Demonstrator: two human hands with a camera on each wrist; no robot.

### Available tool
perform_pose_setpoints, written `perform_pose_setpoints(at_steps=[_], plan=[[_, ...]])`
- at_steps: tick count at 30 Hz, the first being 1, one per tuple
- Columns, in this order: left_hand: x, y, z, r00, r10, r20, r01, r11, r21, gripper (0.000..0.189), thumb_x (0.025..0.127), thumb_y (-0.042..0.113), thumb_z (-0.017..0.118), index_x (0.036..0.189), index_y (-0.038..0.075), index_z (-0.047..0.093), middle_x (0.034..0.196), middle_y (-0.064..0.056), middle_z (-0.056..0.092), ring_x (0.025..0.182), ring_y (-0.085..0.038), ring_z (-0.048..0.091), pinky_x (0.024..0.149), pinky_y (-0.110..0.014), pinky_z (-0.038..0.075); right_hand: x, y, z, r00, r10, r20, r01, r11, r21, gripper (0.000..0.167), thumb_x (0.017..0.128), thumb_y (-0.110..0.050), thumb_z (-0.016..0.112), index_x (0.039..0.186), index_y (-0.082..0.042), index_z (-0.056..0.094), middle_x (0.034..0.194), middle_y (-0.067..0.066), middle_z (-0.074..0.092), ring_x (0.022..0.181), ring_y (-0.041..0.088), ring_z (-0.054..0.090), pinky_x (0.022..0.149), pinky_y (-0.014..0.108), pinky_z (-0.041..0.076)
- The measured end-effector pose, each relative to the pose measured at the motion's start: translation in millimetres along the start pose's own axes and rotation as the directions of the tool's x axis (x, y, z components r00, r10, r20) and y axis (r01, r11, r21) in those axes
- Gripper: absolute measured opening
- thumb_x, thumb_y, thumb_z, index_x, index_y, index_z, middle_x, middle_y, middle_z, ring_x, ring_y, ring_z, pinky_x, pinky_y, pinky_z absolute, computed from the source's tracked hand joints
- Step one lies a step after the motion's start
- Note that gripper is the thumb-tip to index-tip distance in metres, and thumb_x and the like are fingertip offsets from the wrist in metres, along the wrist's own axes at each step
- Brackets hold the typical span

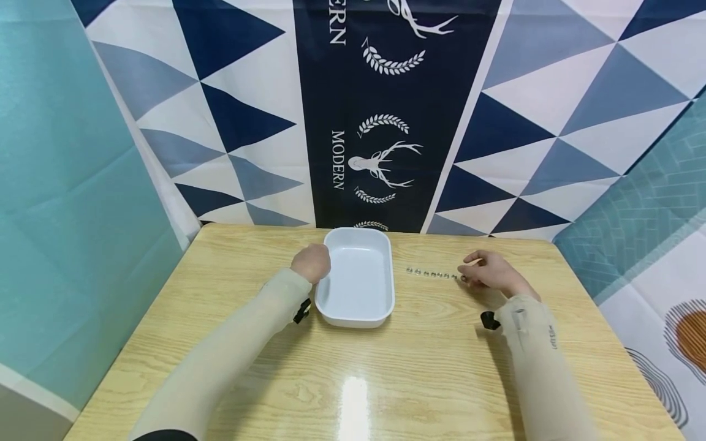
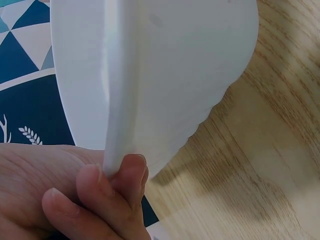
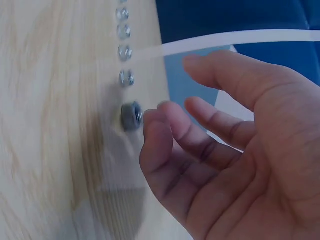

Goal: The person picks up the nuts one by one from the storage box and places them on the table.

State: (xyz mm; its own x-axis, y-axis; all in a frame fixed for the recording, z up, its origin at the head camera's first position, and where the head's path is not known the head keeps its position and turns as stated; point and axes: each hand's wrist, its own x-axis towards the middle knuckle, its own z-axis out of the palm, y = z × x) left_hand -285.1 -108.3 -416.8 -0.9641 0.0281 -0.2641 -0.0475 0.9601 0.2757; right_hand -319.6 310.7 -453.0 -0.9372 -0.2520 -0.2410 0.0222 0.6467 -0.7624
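A white rectangular tray (image 1: 358,282) stands at the middle back of the wooden table. My left hand (image 1: 311,262) grips its left rim, and in the left wrist view the curled fingertips (image 2: 131,167) lie against the tray's white wall (image 2: 170,90). To the right of the tray runs a row of several small metal nuts (image 1: 432,274). Over the right end of that row is my right hand (image 1: 493,274), its fingers bent and thumb apart. In the right wrist view the nearest nut (image 3: 131,116) sits on the table, right at a fingertip, not pinched.
The light wooden table (image 1: 298,373) carries the tray and the nuts. A patterned cloth (image 1: 394,153) with triangles and deer prints hangs along its back edge. Teal sheets (image 1: 72,202) border the left side, with another patterned cloth at the right.
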Motion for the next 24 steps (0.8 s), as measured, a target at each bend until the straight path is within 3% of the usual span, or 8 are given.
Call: perform_pose_setpoints(at_steps=[7,11,24], plan=[[1.3,0.6,-1.4,1.000,0.003,0.017,-0.003,1.000,0.010,0.032,0.107,0.006,0.042,0.125,-0.006,0.065,0.081,-0.012,0.065,0.060,-0.018,0.062,0.048,-0.025,0.048,0.0,-19,13,1.000,-0.018,-0.014,0.019,0.999,0.048,0.059,0.101,-0.029,0.066,0.140,0.010,0.045,0.105,0.022,0.069,0.081,0.027,0.072,0.076,0.037,0.062],[0.4,0.4,-1.9,1.000,-0.003,0.025,0.002,1.000,0.008,0.032,0.106,0.006,0.042,0.126,-0.006,0.064,0.079,-0.012,0.064,0.058,-0.017,0.060,0.047,-0.024,0.046,3.4,-30,25,0.999,-0.039,0.001,0.039,0.999,0.024,0.056,0.101,-0.027,0.066,0.139,0.009,0.047,0.105,0.024,0.069,0.082,0.028,0.072,0.076,0.038,0.062],[-1.8,1.2,-2.7,1.000,0.000,0.022,0.000,1.000,0.016,0.032,0.107,0.006,0.042,0.127,-0.006,0.064,0.084,-0.013,0.066,0.061,-0.018,0.062,0.048,-0.024,0.048,7.2,-72,76,0.985,-0.145,0.095,0.155,0.981,-0.113,0.026,0.097,-0.024,0.069,0.108,0.000,0.066,0.093,0.016,0.071,0.076,0.025,0.071,0.072,0.038,0.061]])
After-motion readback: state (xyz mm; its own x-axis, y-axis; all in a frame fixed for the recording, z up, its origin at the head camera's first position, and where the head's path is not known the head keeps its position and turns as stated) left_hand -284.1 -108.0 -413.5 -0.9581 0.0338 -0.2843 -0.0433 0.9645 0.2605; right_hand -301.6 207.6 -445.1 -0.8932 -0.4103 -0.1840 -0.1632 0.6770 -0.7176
